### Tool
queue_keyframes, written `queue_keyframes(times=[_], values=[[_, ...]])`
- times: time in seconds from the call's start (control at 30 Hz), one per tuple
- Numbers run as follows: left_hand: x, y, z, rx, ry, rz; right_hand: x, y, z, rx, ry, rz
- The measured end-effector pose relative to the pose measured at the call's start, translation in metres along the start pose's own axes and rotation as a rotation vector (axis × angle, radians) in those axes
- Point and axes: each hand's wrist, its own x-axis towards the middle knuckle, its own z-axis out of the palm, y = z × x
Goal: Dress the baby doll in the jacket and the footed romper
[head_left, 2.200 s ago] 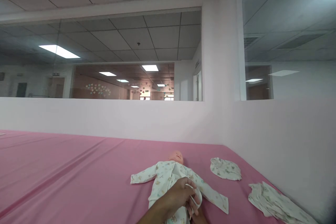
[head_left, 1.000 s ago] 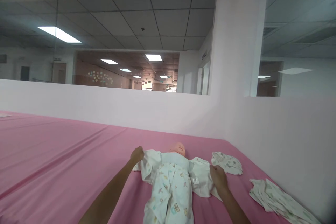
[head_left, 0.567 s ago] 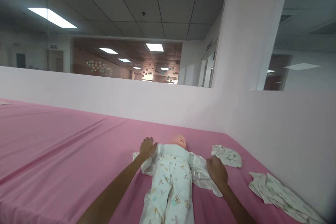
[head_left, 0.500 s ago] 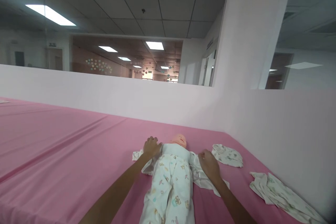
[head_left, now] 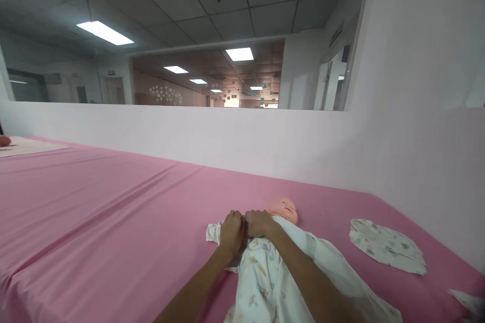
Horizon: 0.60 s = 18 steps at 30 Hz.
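Observation:
A baby doll lies on its back, its head (head_left: 285, 210) just beyond my hands. It wears white trousers (head_left: 254, 282) with small printed animals. My left hand (head_left: 232, 232), fingers curled, is at the doll's left-hand side in the picture, by a printed sleeve (head_left: 213, 232). My right hand (head_left: 258, 223) reaches across the doll's chest and meets the left, its fingers also curled. What the fingers pinch is hidden behind the knuckles. A plain white cloth (head_left: 329, 257) spreads out to the right, partly beneath my right forearm.
A pink sheet (head_left: 113, 212) covers the broad surface. A folded printed cloth (head_left: 388, 246) lies to the right, another cloth (head_left: 468, 300) at the right edge. A pale mat (head_left: 30, 146) is at far left. A white wall (head_left: 227, 133) with a window stands behind.
My right hand has moved left across the doll to meet my left hand. The view has turned left, so the doll and the cloths sit farther right.

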Motion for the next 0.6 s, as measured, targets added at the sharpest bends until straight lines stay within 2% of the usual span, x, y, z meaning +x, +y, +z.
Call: queue_keyframes(times=[0.13,0.27,0.5,0.6], values=[[0.002,-0.006,-0.002,0.008,0.003,-0.037,0.011,0.007,0.005,-0.050,-0.037,0.005],[0.004,-0.018,-0.012,-0.010,-0.068,-0.100,0.010,0.017,0.003,-0.055,-0.017,-0.017],[0.009,-0.055,-0.016,-0.209,-0.169,-0.239,-0.005,0.033,-0.005,-0.008,0.060,-0.093],[0.012,-0.070,-0.018,-0.335,-0.250,-0.274,-0.014,0.041,-0.014,0.019,0.101,-0.099]])
